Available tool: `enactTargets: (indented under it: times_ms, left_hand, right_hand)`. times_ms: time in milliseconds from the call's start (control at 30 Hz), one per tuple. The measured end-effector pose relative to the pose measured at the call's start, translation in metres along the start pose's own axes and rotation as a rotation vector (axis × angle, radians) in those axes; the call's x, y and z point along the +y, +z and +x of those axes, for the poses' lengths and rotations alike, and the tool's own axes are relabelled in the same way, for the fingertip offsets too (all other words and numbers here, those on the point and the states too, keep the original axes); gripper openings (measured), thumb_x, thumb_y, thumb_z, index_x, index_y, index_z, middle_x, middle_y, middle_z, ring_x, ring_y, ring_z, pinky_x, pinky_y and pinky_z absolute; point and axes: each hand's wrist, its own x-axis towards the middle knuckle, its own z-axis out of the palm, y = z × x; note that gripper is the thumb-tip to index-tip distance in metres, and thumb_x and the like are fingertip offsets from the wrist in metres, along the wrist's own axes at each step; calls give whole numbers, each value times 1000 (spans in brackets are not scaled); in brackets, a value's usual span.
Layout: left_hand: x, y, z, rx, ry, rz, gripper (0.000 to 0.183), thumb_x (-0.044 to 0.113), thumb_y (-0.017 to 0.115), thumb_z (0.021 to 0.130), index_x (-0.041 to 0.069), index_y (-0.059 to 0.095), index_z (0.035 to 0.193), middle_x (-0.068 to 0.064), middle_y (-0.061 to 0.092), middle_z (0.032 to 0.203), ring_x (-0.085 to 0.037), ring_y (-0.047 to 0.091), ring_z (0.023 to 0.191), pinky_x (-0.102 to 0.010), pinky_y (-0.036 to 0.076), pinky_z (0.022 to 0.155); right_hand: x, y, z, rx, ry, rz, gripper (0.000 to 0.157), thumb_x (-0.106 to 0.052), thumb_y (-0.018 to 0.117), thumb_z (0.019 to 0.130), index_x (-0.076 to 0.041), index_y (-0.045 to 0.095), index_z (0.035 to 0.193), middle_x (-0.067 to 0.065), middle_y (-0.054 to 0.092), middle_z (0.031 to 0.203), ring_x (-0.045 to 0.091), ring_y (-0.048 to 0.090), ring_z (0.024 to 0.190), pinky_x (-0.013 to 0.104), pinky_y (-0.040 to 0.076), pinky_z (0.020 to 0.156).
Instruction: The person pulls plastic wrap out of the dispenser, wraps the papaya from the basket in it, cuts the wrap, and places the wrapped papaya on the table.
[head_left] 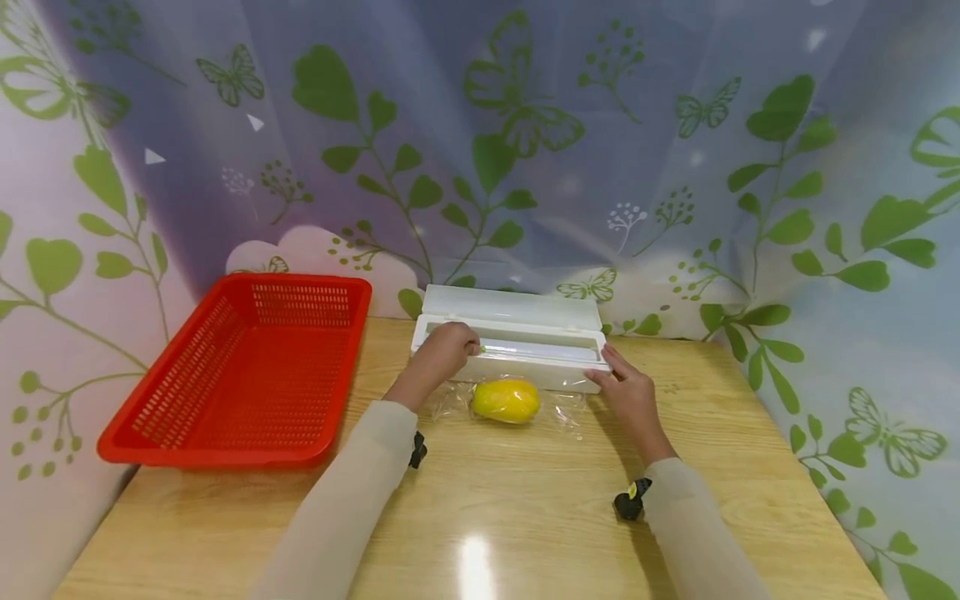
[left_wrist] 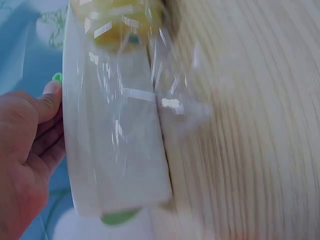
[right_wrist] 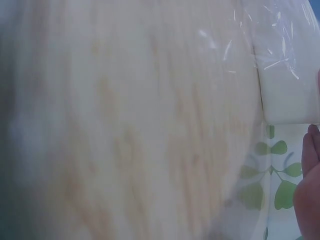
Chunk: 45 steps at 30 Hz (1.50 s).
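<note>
Head: the left hand (head_left: 444, 350) pinches a green tab (head_left: 482, 350) at the box (head_left: 525, 377); the right hand (head_left: 632, 398) grips its right end; fruit (head_left: 505, 401) in film (head_left: 564, 408) lies in front. Left wrist: narrow pinch; level pressure should help. Right wrist: best brace that end.

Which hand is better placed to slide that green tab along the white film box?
Probably the left hand: it seems to pinch the green tab, while the right hand is away from it, holding the right end of the white film box.

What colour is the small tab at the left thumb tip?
Bright green; the small tab shows best in the left wrist view.
</note>
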Motion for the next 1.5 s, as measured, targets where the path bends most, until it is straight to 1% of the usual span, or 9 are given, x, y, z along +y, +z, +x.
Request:
enactTargets:
  times_ms: [133, 233, 533, 700, 967, 1200, 1300, 1400, 1500]
  left_hand:
    - [-10, -6, -4, 59, -8, 44, 20, 6, 66, 96, 9, 68, 76, -6, 66, 86, -19, 59, 85, -35, 52, 83]
    - [-14, -8, -7, 75, 7, 48, 15, 3, 65, 95, 6, 73, 83, -8, 70, 93, -22, 63, 91, -37, 54, 88]
    - [-22, -10, -11, 120, 57, 135, 13, 2, 68, 92, 6, 74, 81, -8, 70, 85, -27, 63, 86, -39, 54, 86]
    - [-26, -13, -15, 123, 51, 147, 11, 2, 69, 91, 5, 75, 82, -9, 70, 84, -27, 64, 86, -39, 54, 85]
    - [-26, -17, -21, 125, 28, 158, 9, 3, 68, 92, 4, 76, 87, -11, 71, 88, -29, 63, 88, -40, 55, 87]
    - [-30, -16, -25, 130, 26, 180, 11, 1, 67, 93, 4, 76, 88, -11, 71, 91, -29, 63, 92, -39, 55, 89]
    - [-34, -19, -29, 172, 18, 207, 11, 0, 67, 91, 3, 76, 87, -11, 70, 89, -29, 63, 89, -40, 55, 85]
    - [-39, -24, -37, 239, 7, 209, 10, -3, 68, 90, 3, 76, 86, -11, 68, 86, -29, 63, 84, -39, 56, 81]
    - [-43, -27, -42, 285, 32, 186, 11, -5, 68, 89, 2, 75, 85, -12, 68, 86, -29, 62, 84, -39, 56, 81]
  right_hand:
    - [-1, -3, -2, 21, 4, 11, 74, -50, 76, 86, -19, 50, 147, -10, 42, 155, 15, 39, 145, 31, 38, 113]
    - [-1, -5, -3, 33, -9, 16, 70, -44, 77, 87, -16, 52, 146, -7, 44, 155, 16, 40, 145, 29, 38, 112]
    - [0, 1, -4, 29, -32, 37, 66, -39, 77, 89, -13, 53, 145, -3, 46, 154, 18, 42, 144, 31, 40, 111]
    - [0, 2, -2, 18, -48, 10, 66, -40, 76, 88, -11, 54, 144, -2, 47, 153, 19, 43, 143, 33, 40, 111]
    - [1, 2, 3, -5, -38, -35, 71, -52, 77, 84, -16, 57, 142, -7, 48, 152, 20, 41, 145, 39, 35, 117]
    - [0, 0, 3, -8, -64, -55, 68, -50, 76, 86, -16, 58, 142, -5, 49, 151, 21, 42, 144, 40, 36, 117]
    - [0, 0, 4, -18, -58, -48, 69, -51, 75, 85, -16, 57, 143, -4, 49, 152, 20, 42, 144, 38, 38, 115]
    - [-1, -2, 4, -22, -52, -40, 70, -51, 76, 85, -16, 56, 143, -5, 49, 152, 19, 42, 144, 38, 39, 114]
    - [-2, -5, 4, -16, -44, -39, 69, -50, 76, 86, -16, 57, 143, -7, 49, 151, 19, 42, 144, 38, 39, 114]
